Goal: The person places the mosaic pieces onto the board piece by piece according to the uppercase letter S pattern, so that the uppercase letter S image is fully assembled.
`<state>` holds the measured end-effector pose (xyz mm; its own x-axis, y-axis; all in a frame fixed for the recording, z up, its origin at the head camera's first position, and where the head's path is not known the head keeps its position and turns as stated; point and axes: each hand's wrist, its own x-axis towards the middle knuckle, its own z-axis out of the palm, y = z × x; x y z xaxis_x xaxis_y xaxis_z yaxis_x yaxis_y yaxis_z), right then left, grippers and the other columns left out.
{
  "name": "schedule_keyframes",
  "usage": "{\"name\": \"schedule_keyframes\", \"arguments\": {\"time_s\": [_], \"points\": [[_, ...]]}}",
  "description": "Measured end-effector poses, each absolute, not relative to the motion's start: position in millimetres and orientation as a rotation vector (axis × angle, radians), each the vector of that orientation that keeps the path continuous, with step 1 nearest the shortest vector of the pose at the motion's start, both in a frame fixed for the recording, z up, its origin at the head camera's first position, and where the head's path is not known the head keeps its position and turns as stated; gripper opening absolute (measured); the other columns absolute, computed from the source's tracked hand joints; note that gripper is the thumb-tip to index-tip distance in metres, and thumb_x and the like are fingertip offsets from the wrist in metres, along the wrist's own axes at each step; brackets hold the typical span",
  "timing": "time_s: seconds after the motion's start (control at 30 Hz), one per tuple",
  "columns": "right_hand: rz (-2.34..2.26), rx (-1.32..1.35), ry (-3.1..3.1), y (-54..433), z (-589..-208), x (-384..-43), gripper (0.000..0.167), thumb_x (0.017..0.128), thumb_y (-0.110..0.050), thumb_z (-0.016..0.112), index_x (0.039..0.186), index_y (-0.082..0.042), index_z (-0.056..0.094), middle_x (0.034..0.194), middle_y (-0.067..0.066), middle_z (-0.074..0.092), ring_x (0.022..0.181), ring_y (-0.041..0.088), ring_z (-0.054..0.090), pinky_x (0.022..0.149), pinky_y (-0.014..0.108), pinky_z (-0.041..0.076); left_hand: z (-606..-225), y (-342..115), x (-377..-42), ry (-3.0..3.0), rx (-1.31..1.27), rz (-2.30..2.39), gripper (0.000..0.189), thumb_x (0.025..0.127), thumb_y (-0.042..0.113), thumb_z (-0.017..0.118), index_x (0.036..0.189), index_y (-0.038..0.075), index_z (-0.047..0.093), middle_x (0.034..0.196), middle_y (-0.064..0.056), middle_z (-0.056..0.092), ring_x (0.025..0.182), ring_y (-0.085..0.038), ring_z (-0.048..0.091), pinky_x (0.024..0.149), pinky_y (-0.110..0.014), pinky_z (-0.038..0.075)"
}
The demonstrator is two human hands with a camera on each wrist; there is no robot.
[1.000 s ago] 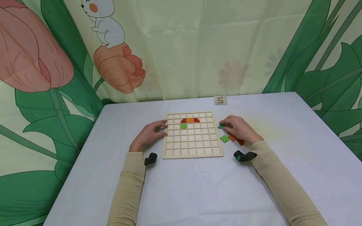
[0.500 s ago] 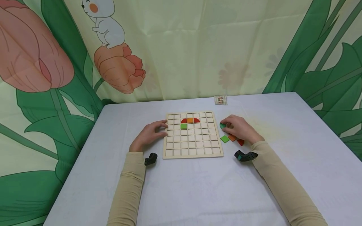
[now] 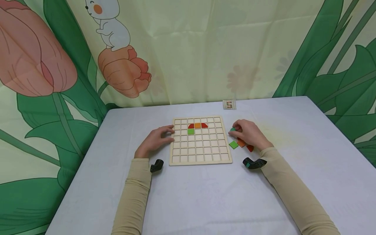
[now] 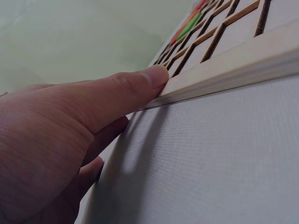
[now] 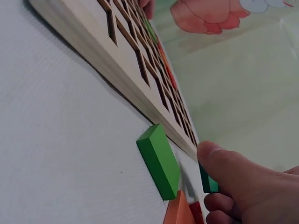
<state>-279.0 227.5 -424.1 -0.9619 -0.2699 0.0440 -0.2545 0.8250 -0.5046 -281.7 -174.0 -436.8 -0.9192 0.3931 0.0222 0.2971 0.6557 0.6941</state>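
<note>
A wooden grid board (image 3: 201,159) lies flat on the table. In its upper rows sit an orange square (image 3: 197,125) between two red rounded pieces (image 3: 204,125), with a light green square (image 3: 191,131) below the left one. My left hand (image 3: 156,139) rests its fingertips at the board's left edge; in the left wrist view the thumb touches the rim. Right of the board, my right hand (image 3: 249,133) pinches a dark green block (image 5: 209,182), partly hidden by the thumb. Below that hand lie a loose light green block (image 5: 160,161), an orange block (image 5: 179,210) and a red block (image 3: 250,148).
A small card (image 3: 229,104) with a gridded pattern lies near the table's back edge. The white tablecloth (image 3: 205,199) spreads toward me. Behind the table hangs a printed curtain (image 3: 188,49). A black device (image 3: 255,163) sits at each wrist.
My right hand has shifted slightly to the right with the dark green block, whose visible part looks different as it turns. My left hand and the board stay put.
</note>
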Motion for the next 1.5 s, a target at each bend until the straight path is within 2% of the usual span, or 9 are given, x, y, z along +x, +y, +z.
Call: {"name": "schedule_keyframes", "arguments": {"time_s": [0.1, 0.2, 0.37, 0.47, 0.67, 0.83, 1.17, 1.37, 1.5], "points": [[-0.808, -0.371, 2.988, 227.9, -425.4, -280.3, 0.038, 0.089, -0.033, 0.073, 0.106, 0.0, 0.065, 0.095, 0.013, 0.065, 0.088, 0.027, 0.057, 0.081, 0.042, 0.051, -438.1, -174.2, -282.6, 2.735, 0.559, 1.108, 0.032, 0.088, 0.026, 0.075, 0.117, 0.013, 0.067, 0.148, 0.002, 0.048, 0.141, -0.018, 0.035, 0.117, -0.037, 0.026], [-0.797, -0.401, 2.968, 229.5, -425.5, -281.1, 0.041, 0.089, -0.033, 0.072, 0.113, -0.001, 0.066, 0.102, 0.013, 0.064, 0.09, 0.027, 0.055, 0.082, 0.042, 0.05, -438.9, -174.1, -283.4, 2.735, 0.551, 1.101, 0.033, 0.088, 0.026, 0.075, 0.117, 0.014, 0.067, 0.148, 0.003, 0.047, 0.142, -0.018, 0.034, 0.117, -0.037, 0.026], [-0.779, -0.567, 2.893, 232.3, -423.1, -280.1, 0.036, 0.091, -0.015, 0.069, 0.123, -0.001, 0.064, 0.112, 0.013, 0.062, 0.095, 0.027, 0.055, 0.084, 0.043, 0.05, -438.2, -173.3, -282.9, 2.739, 0.544, 1.092, 0.034, 0.088, 0.027, 0.074, 0.118, 0.013, 0.067, 0.148, 0.003, 0.047, 0.142, -0.019, 0.034, 0.117, -0.038, 0.025], [-0.758, -0.618, 2.897, 231.8, -422.7, -279.4, 0.032, 0.091, -0.011, 0.068, 0.121, -0.001, 0.066, 0.108, 0.012, 0.061, 0.091, 0.025, 0.055, 0.081, 0.041, 0.05, -437.9, -173.3, -282.5, 2.737, 0.54, 1.095, 0.034, 0.088, 0.026, 0.074, 0.119, 0.013, 0.067, 0.149, 0.003, 0.047, 0.142, -0.019, 0.033, 0.117, -0.039, 0.025], [-0.753, -0.607, 2.94, 231.0, -423.8, -279.2, 0.033, 0.089, -0.019, 0.073, 0.116, -0.002, 0.069, 0.101, 0.01, 0.061, 0.089, 0.023, 0.056, 0.079, 0.039, 0.051, -437.2, -173.5, -282.4, 2.733, 0.533, 1.1, 0.034, 0.088, 0.026, 0.075, 0.118, 0.013, 0.067, 0.148, 0.003, 0.047, 0.142, -0.019, 0.033, 0.117, -0.038, 0.025], [-0.739, -0.635, 2.913, 232.5, -423.5, -278.1, 0.031, 0.09, -0.017, 0.072, 0.117, -0.002, 0.069, 0.1, 0.008, 0.06, 0.084, 0.021, 0.054, 0.072, 0.034, 0.048, -436.2, -173.3, -281.9, 2.733, 0.536, 1.103, 0.033, 0.088, 0.026, 0.075, 0.117, 0.013, 0.067, 0.148, 0.002, 0.047, 0.142, -0.019, 0.034, 0.117, -0.038, 0.025], [-0.748, -0.614, 2.938, 230.5, -425.5, -278.5, 0.027, 0.091, -0.015, 0.071, 0.113, 0.0, 0.069, 0.099, 0.009, 0.061, 0.086, 0.023, 0.057, 0.077, 0.038, 0.051, -435.8, -174.0, -281.9, 2.728, 0.548, 1.113, 0.032, 0.088, 0.025, 0.075, 0.117, 0.013, 0.067, 0.148, 0.002, 0.047, 0.142, -0.02, 0.034, 0.117, -0.038, 0.025], [-0.824, -0.531, 2.948, 229.4, -422.5, -277.9, 0.03, 0.092, -0.016, 0.069, 0.117, 0.001, 0.066, 0.106, 0.014, 0.06, 0.091, 0.026, 0.058, 0.079, 0.041, 0.052, -436.7, -174.5, -282.1, 2.718, 0.558, 1.128, 0.032, 0.088, 0.025, 0.074, 0.117, 0.012, 0.067, 0.148, 0.003, 0.048, 0.142, -0.019, 0.034, 0.117, -0.038, 0.026], [-0.821, -0.558, 2.917, 230.4, -420.9, -277.7, 0.034, 0.092, -0.01, 0.065, 0.124, 0.001, 0.063, 0.108, 0.015, 0.059, 0.09, 0.025, 0.058, 0.077, 0.04, 0.052, -436.5, -174.9, -281.7, 2.716, 0.556, 1.134, 0.032, 0.088, 0.025, 0.074, 0.117, 0.013, 0.067, 0.148, 0.003, 0.048, 0.142, -0.018, 0.034, 0.117, -0.037, 0.026]]}}
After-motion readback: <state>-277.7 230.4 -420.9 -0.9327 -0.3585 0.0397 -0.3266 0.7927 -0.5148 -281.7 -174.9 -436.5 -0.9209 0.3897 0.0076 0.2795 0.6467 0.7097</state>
